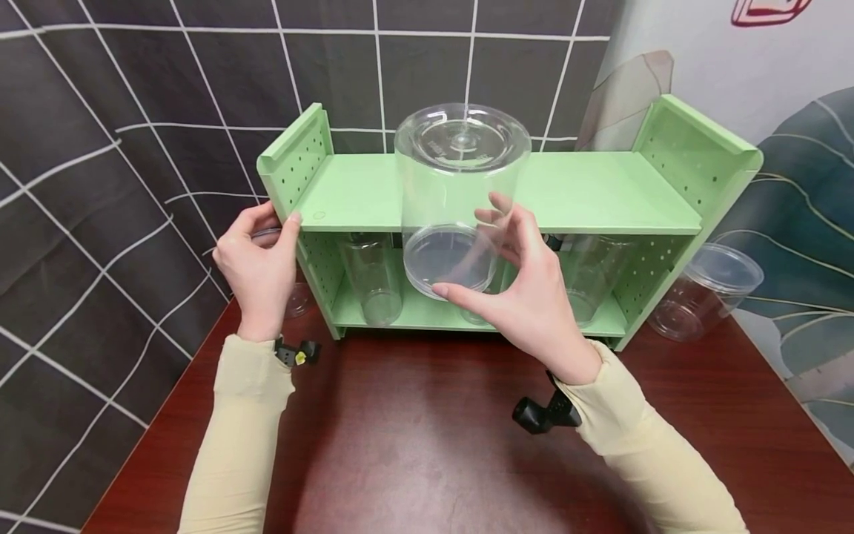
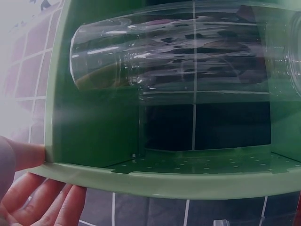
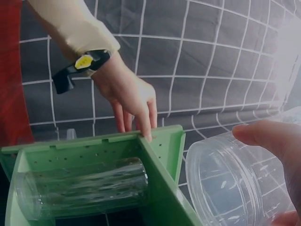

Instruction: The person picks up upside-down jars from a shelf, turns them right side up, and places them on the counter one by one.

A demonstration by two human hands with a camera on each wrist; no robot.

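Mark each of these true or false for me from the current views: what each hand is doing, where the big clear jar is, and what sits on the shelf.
1. The right hand holds a large clear jar. True.
2. The jar points its open mouth toward the camera. True.
3. The left hand rests flat on the table. False: it holds the left side panel of the green shelf.
4. The lower shelf level holds clear containers. True.
5. A red jar stands on the top shelf board. False: no red jar shows anywhere.

Left hand point(image 2: 33, 188) cut off by frame, clear jar point(image 3: 235, 188) partly cropped
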